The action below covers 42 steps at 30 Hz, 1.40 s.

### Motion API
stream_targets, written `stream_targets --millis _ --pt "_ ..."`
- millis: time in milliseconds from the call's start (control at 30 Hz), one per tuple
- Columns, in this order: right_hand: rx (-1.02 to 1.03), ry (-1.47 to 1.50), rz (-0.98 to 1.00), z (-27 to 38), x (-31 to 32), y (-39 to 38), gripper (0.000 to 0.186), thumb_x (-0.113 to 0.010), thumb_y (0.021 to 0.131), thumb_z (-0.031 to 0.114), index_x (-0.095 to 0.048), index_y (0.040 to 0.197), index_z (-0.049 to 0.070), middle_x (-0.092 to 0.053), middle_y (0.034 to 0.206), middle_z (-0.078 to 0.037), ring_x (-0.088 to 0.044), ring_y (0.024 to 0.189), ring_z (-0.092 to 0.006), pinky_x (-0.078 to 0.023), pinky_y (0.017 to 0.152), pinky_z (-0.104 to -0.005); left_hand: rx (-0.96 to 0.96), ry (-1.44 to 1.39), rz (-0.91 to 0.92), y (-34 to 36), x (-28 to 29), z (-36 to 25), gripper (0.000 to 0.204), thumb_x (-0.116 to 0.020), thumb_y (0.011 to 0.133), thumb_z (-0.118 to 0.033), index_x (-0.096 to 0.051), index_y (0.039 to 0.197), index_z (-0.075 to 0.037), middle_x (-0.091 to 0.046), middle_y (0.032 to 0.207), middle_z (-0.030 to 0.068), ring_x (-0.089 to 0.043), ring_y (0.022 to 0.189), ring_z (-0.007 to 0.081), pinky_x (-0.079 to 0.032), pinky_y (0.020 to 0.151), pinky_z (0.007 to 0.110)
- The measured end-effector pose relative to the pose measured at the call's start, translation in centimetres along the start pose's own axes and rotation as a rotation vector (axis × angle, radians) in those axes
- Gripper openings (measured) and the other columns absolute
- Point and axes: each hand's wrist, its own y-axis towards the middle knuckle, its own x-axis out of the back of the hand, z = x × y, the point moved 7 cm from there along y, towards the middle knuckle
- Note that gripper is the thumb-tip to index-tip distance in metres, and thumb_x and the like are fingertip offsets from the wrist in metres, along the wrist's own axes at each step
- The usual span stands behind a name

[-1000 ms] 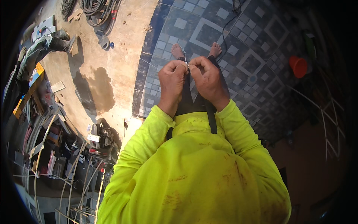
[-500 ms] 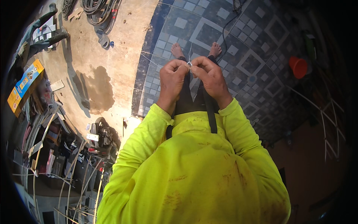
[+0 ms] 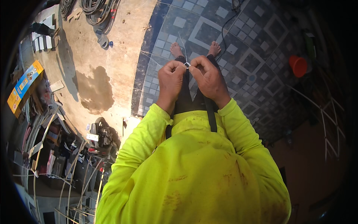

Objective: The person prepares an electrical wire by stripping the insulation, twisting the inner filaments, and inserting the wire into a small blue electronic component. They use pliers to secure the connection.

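Observation:
A thin white string is pinched between my two hands in front of my waist. It forms a small loop in the gap between my fingertips. My left hand has thumb and forefinger closed on the string at the loop's left side. On the other side, my right hand pinches it the same way. One end sticks up past the loop over the tiles. Another thin line stretches off to the left across the floor edge. My fingers hide the exact crossing of the strands.
I stand barefoot on a patterned tile floor. To the right is an orange bucket; a dark cable crosses the tiles. At left lie coiled hoses, a yellow-blue box and a parked motorbike. Another person's leg shows.
The loop between my fingers has become wider and easier to see, and the string's upper end has shifted left. The other person has moved toward the upper left, mostly out of view.

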Motion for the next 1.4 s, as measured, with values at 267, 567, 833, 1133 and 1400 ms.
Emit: stream_targets --millis 267,567,833,1133,1400 --pt "-0.032 0.372 -0.205 -2.5 -0.4 -0.6 0.016 -0.063 0.09 -0.006 -0.056 0.102 0.002 -0.062 0.09 -0.005 -0.058 0.072 -0.0074 -0.048 0.063 -0.0205 0.213 -0.189 -0.095 -0.7 -0.5 1.8 0.007 -0.066 0.087 -0.006 -0.066 0.081 -0.003 -0.059 0.072 -0.0031 -0.05 0.06 0.0042 -0.039 0.053 0.02" --pt "-0.124 1.103 -0.042 -1.4 0.2 0.3 0.022 -0.06 0.09 -0.005 -0.055 0.109 0.003 -0.063 0.097 -0.009 -0.059 0.083 -0.014 -0.05 0.08 -0.0312 0.184 -0.113 -0.16 -0.2 0.3 3.6 0.008 -0.065 0.084 -0.008 -0.066 0.079 -0.001 -0.058 0.068 -0.003 -0.048 0.058 0.0042 -0.036 0.05 0.022" --pt "0.08 1.135 0.164 8.6 5.6 0.2 0.025 -0.048 0.1 0.003 -0.052 0.125 0.004 -0.061 0.101 -0.014 -0.052 0.074 -0.0128 -0.047 0.071 -0.0321 0.23 -0.045 -0.243 0.7 3.7 5.5 0.009 -0.064 0.082 -0.008 -0.066 0.076 -0.001 -0.057 0.066 -0.0019 -0.047 0.055 0.006 -0.037 0.048 0.024" --pt "0.248 0.81 -0.346 13.0 25.9 -3.4 0.026 -0.045 0.104 0.005 -0.05 0.128 -0.004 -0.047 0.078 -0.007 -0.038 0.06 -0.0104 -0.034 0.046 -0.0213 0.064 0.044 -0.068 0.8 3.4 4.3 0.012 -0.063 0.086 -0.007 -0.064 0.075 -0.001 -0.057 0.066 -0.003 -0.046 0.057 0.0055 -0.038 0.052 0.024" --pt "-0.074 0.386 -0.897 5.1 43.2 -12.1 0.037 -0.05 0.098 0.0 -0.046 0.135 0.0 -0.047 0.076 -0.006 -0.039 0.057 -0.0104 -0.033 0.043 -0.0211 -0.262 0.419 0.267 -2.9 -0.2 0.3 0.012 -0.061 0.091 -0.006 -0.062 0.08 -0.001 -0.056 0.07 -0.0036 -0.051 0.068 0.0033 -0.041 0.061 0.022"
